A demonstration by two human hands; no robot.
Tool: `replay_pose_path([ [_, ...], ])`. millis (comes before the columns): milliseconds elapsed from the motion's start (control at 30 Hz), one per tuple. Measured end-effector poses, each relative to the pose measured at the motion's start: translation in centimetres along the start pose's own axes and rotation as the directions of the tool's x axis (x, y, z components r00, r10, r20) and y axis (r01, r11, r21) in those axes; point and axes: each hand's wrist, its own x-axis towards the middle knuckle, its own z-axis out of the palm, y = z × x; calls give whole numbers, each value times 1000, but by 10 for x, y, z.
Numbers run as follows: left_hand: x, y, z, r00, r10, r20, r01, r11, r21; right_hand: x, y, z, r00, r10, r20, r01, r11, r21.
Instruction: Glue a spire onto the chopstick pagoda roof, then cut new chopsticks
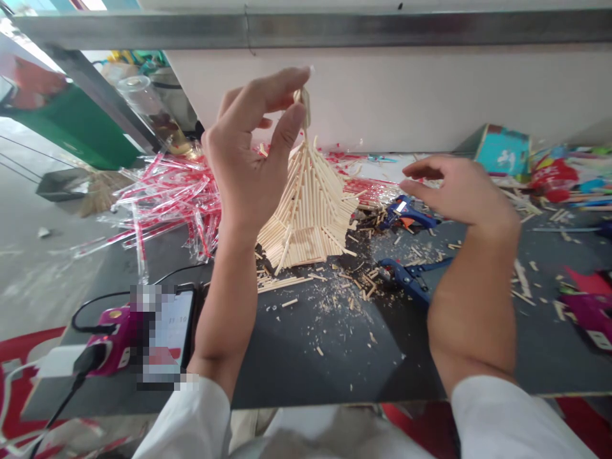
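L hand (246, 159) is up high, thumb + index finger (294, 121) pinched narrow on the tip of a cone-shaped stick model (306, 210). Model = lots of thin pale wood sticks glued in sloping tiers like a roof, sitting right below those fingertips. Can't tell if its base touches the dark worktable (306, 366).

R hand (461, 191) holds nothing, fingers half-curled, open wide, just right of the model & not touching it. Below those fingers: a blue glue gun (406, 213) w/ an orange part, & further down a blue-handled hand tool (411, 277), type unclear. Loose sticks + wood chips (354, 287) are scattered on the table under both hands.

Left of the L fingers: heap of red-and-white plastic wrappers (167, 197), w/ a clear plastic jar (143, 105) behind it. Down-left of them, a phone (174, 331), partly blurred, beside a pink device (112, 338) w/ black cable. Far right of the R fingers: teal box (502, 153). White sleeves (502, 414) cover both arms up to the forearms.
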Motion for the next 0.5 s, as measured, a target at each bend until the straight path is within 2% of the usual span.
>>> replay_pose_path([
  [100,1,-3,1,997,67,-37,-70,995,-76,-8,-32,-7,992,-70,-107,78,995,67],
  [200,1,-5,2,995,84,-45,-89,991,-103,-11,-59,-10,963,-157,-221,202,959,200],
  [333,-1,-3,4,1000,-4,19,5,998,-64,-9,-103,-9,905,-284,-316,400,820,409],
  [433,-2,-3,6,996,-72,61,75,996,-46,-3,-138,-3,847,-346,-403,517,714,472],
  [500,-3,-5,7,997,-58,58,62,996,-71,3,-156,3,809,-398,-432,581,653,486],
])
